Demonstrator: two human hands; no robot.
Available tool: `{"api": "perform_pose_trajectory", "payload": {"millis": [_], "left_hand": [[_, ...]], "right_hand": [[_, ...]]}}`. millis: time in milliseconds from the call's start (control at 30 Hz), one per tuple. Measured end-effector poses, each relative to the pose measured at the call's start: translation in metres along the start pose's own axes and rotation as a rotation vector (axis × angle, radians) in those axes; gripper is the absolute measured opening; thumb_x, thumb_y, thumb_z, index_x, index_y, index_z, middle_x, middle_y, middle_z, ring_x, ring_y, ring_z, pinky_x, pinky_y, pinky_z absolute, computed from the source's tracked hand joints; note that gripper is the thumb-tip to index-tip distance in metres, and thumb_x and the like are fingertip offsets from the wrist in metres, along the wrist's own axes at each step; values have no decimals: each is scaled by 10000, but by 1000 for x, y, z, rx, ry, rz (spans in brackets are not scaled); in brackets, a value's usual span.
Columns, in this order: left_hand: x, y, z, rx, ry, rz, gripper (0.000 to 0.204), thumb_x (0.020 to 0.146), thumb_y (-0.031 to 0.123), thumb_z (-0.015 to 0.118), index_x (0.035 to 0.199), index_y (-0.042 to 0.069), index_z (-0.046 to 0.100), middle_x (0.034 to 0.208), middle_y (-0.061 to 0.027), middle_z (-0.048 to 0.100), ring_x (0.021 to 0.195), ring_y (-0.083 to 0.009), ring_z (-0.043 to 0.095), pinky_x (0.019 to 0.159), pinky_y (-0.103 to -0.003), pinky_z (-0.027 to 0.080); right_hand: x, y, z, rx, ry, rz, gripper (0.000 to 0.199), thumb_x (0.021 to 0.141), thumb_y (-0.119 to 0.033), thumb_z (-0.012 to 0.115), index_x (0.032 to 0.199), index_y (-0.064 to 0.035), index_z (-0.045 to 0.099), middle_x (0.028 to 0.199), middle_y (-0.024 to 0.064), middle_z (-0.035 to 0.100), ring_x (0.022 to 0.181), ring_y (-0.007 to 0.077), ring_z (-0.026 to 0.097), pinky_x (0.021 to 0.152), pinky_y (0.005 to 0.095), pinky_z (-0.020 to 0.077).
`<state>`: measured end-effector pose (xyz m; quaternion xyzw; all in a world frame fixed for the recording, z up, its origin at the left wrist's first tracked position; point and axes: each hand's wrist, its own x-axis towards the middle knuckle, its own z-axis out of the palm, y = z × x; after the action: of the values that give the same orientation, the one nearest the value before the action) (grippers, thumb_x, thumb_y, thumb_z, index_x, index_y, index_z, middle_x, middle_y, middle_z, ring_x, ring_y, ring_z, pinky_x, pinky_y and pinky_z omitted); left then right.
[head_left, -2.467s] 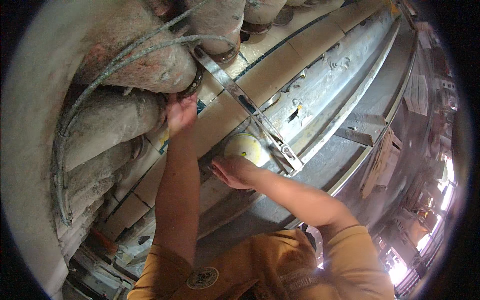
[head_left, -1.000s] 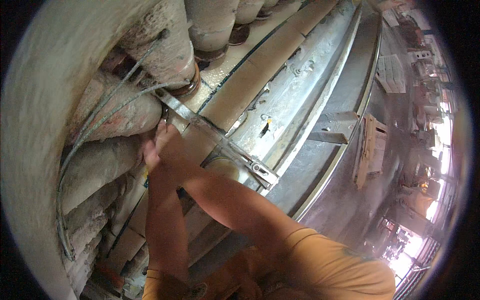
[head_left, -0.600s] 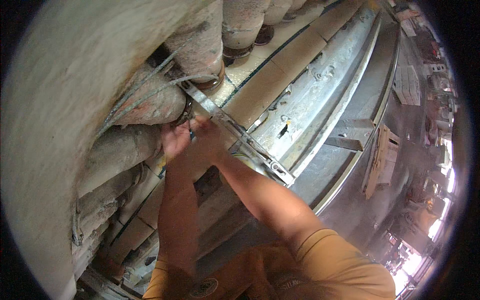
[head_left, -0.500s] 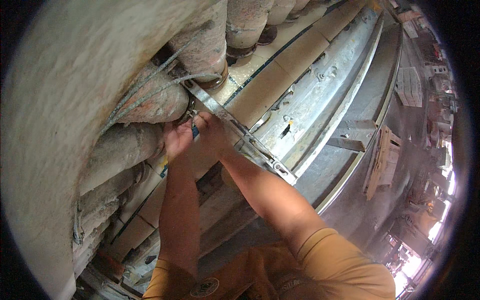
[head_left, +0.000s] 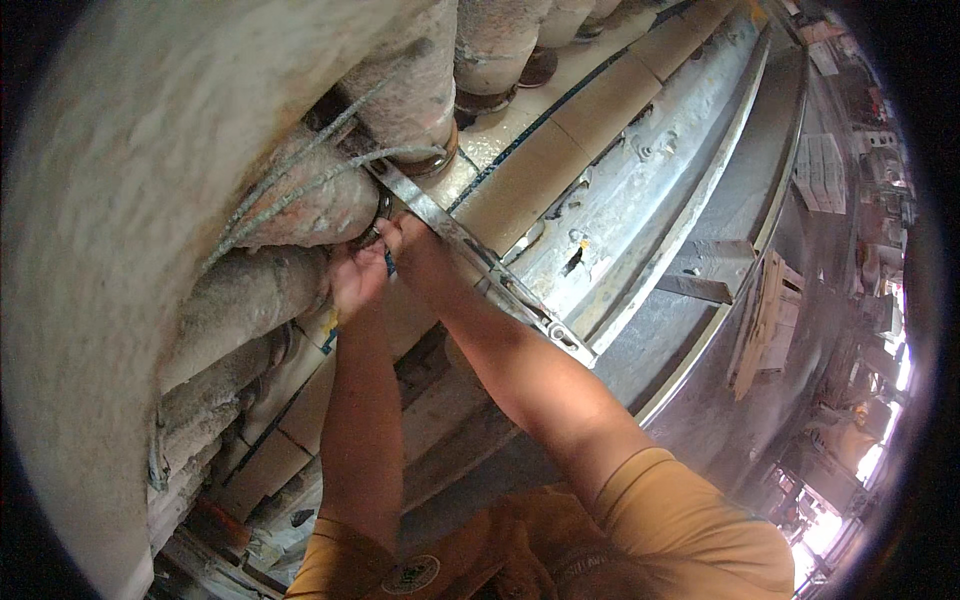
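Both hands work at the near end of a flat metal bar [head_left: 470, 255]: the left hand [head_left: 355, 280] curls shut around something small and blue that I cannot make out, while the right hand [head_left: 415, 250], touching it, pinches the bar's end. A slip here could scrape knuckles on the dusty insulated pipes [head_left: 300, 200] just above. Grey steel framing [head_left: 660, 190] curves away beyond them, with a cluttered workshop floor far off.

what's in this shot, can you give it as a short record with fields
setting: dusty machine with a row of grey insulated pipes
left hand: fingers curled at a pipe end, beside the metal strap
right hand: fingers closed around the strap's upper end
wires: draped over the pipes
background: curved metal frame, workshop floor beyond
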<state>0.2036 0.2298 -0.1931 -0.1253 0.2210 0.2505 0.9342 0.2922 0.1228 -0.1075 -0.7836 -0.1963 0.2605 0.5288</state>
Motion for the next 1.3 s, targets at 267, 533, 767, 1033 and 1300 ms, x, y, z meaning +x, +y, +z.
{"api": "perform_pose_trajectory", "payload": {"millis": [267,533,767,1033,1300], "left_hand": [[-13,7,-2,-365,-20,-548,416,881,169,615,1163,-108,484,1115,-193,568,1044,-291,549,904,-402,473],[-4,11,-25,-12,-206,-224,408,871,160,626,1181,-75,503,1156,-175,576,1049,-300,554,911,-392,468],[5,1,-6,23,198,178,372,867,145,622,1203,0,554,1209,-135,602,1104,-300,554,954,-421,451],[5,0,-12,132,-137,133,405,849,132,653,1213,-7,545,1208,-152,598,1103,-324,548,928,-439,464],[0,27,-26,-58,-41,-279,390,855,189,656,1187,7,560,1170,-136,610,1050,-339,549,892,-455,456]], "right_hand": [[-15,10,62,144,211,424,381,965,-350,508,885,22,516,775,153,639,764,255,655,718,392,501],[-37,12,27,112,294,-540,303,956,-329,506,984,-28,503,838,130,590,801,271,610,739,382,486],[-14,45,1,-414,68,-611,338,888,-219,540,1187,-62,521,947,151,596,881,352,602,756,395,488],[-2,24,0,-39,-52,-394,275,921,-261,535,1025,-17,608,903,186,613,869,349,618,730,409,491],[-33,-20,48,89,179,164,375,988,-315,431,898,21,571,813,204,627,802,374,623,706,440,481]]}}
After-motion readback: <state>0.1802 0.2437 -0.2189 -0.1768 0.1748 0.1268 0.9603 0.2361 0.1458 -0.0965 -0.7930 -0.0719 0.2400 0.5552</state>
